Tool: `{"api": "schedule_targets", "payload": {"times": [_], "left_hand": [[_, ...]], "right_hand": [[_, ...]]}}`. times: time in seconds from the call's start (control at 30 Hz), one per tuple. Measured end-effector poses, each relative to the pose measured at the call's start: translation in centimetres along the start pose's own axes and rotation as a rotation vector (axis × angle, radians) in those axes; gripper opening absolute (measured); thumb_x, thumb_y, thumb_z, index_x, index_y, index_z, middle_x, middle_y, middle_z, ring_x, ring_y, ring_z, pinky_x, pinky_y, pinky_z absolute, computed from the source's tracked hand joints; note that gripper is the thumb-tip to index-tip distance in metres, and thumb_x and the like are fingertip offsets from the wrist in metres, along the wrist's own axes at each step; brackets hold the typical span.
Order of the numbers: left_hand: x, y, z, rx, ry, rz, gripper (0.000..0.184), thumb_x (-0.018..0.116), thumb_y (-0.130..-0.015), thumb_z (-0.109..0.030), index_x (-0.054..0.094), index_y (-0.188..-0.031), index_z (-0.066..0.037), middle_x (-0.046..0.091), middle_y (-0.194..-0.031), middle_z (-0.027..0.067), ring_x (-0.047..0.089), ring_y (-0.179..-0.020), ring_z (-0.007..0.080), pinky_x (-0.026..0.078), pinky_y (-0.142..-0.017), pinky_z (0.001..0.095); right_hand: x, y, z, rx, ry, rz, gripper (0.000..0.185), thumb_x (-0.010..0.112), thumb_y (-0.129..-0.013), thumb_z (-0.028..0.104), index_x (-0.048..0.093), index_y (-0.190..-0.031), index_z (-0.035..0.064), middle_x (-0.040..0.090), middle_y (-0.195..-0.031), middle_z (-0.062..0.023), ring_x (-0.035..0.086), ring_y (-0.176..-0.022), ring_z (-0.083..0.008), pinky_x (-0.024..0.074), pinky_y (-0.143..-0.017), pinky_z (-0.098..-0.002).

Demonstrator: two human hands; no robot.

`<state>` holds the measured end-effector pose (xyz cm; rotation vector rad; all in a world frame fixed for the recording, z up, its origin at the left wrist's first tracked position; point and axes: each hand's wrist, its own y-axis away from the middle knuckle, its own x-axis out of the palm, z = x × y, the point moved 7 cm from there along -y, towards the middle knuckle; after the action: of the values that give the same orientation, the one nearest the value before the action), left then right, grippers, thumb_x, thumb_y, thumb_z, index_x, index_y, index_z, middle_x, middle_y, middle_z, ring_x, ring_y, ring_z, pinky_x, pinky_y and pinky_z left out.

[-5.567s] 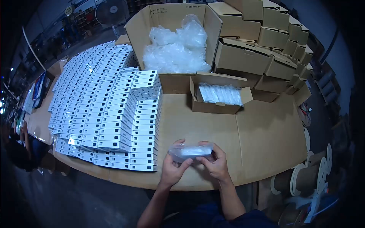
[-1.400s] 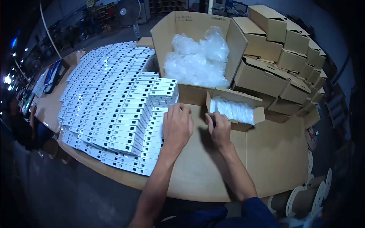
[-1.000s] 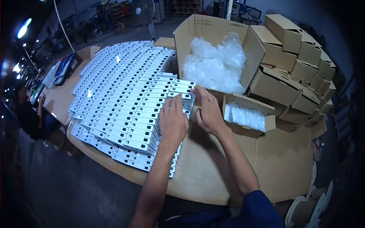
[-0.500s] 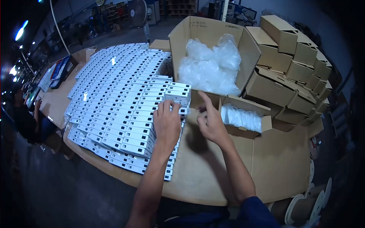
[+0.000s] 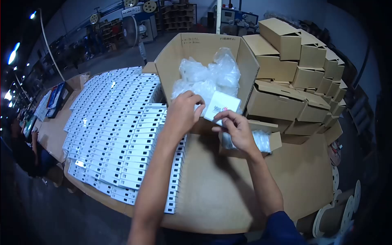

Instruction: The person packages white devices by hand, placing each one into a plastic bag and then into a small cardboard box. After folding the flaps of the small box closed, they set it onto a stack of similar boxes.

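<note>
My right hand [image 5: 240, 132] pinches the lower right corner of a flat white square box [image 5: 222, 107] between thumb and fingers. Small dark and red print shows on the box's face, and it is tilted up in front of the large carton. Just left of the box is my left hand [image 5: 183, 112], its fingers curled towards the thumb. Whether anything is in that pinch is hidden. Rows of stacked white plastic boxes [image 5: 110, 130] with small dark square openings fill the table's left side, beside my left forearm.
Clear plastic bags [image 5: 210, 75] fill a large open carton [image 5: 167, 61] at the back. A small carton [image 5: 245, 156] with packed clear bags stands before it. Brown boxes [image 5: 281, 71] are piled at right, spools [image 5: 337, 216] below. Another person [image 5: 26, 143] is at far left.
A white square box has come up from the stack into my right hand. My left hand has left the stack and risen beside it. The whole view has shifted.
</note>
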<state>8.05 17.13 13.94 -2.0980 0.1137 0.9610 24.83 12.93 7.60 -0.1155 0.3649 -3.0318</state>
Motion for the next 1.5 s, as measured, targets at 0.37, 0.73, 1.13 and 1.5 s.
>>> {"api": "schedule_targets", "payload": {"times": [0.37,0.73,1.13,1.5], "left_hand": [[10.5,-10.0,7.8,0.042,-0.255,0.439,0.016,0.069,-0.090,-0.013,0.068,-0.101,-0.002,0.074,-0.098,0.0187,0.072,-0.096,0.0369,0.054,-0.082,0.0495],[3.1,-15.1,14.6,-0.310,0.373,-0.135,0.018,0.055,-0.101,-0.010,0.061,-0.114,0.001,0.076,-0.093,0.0162,0.075,-0.084,0.0262,0.056,-0.082,0.0370],[0.1,-13.0,8.4,-0.388,1.072,-0.359,0.024,0.048,-0.108,-0.011,0.056,-0.126,0.001,0.068,-0.111,0.0092,0.065,-0.101,0.0153,0.054,-0.090,0.0310],[0.6,2.1,-3.1,-0.420,1.254,0.000,0.034,0.065,-0.103,-0.022,0.062,-0.129,-0.001,0.067,-0.109,0.0051,0.064,-0.097,0.0124,0.052,-0.086,0.0272]], "right_hand": [[-6.4,-7.8,2.3,-0.059,0.263,-0.216,0.041,0.050,-0.092,-0.006,0.078,-0.117,0.0091,0.058,-0.101,-0.0079,0.059,-0.081,-0.0080,0.0591,-0.091,-0.0302],[-3.5,-12.8,4.7,-0.408,0.738,-0.452,0.056,0.076,-0.083,0.027,0.069,-0.130,-0.0018,0.059,-0.128,-0.0308,0.058,-0.125,-0.0427,0.0453,-0.108,-0.0473],[-2.6,-15.5,7.1,-0.212,0.288,-0.388,0.072,0.088,-0.080,0.048,0.072,-0.126,-0.0046,0.075,-0.109,-0.0171,0.070,-0.096,-0.0208,0.0545,-0.088,-0.0348],[-1.4,2.5,7.6,-0.418,0.314,-0.154,0.022,0.078,-0.095,0.018,0.080,-0.107,-0.0007,0.066,-0.120,-0.0114,0.063,-0.093,-0.0140,0.0512,-0.081,-0.0284]]}}
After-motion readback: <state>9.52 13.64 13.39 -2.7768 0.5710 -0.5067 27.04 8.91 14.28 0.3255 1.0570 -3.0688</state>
